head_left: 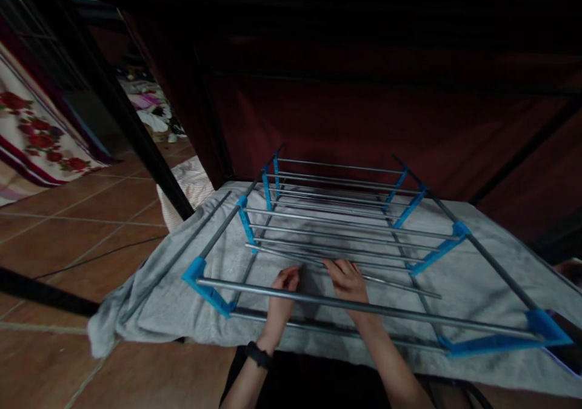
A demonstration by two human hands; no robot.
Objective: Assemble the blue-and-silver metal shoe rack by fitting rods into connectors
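A partly joined rack of grey metal tubes [318, 303] with blue plastic brackets [195, 272] lies across a grey blanket [150, 318]. Inside its near section, my right hand [348, 280] is closed around a thin metal rod [400, 285], which slants across the frame with both ends loose. My left hand [285, 280], with a dark band on its wrist, is just left of it, beyond the near tube. Its fingers are curled together close to the rod; whatever may be in them is hidden. Several thin rods [336, 221] span the sections farther back.
A separate tube [182, 251] rests on the blanket's left side. At the right edge, a phone-like dark object [566, 342] lies by a bracket. Black posts [131, 118] and a dark red panel [327, 124] stand around the bed. A flowered cloth [43, 136] hangs over the tiled floor [104, 215].
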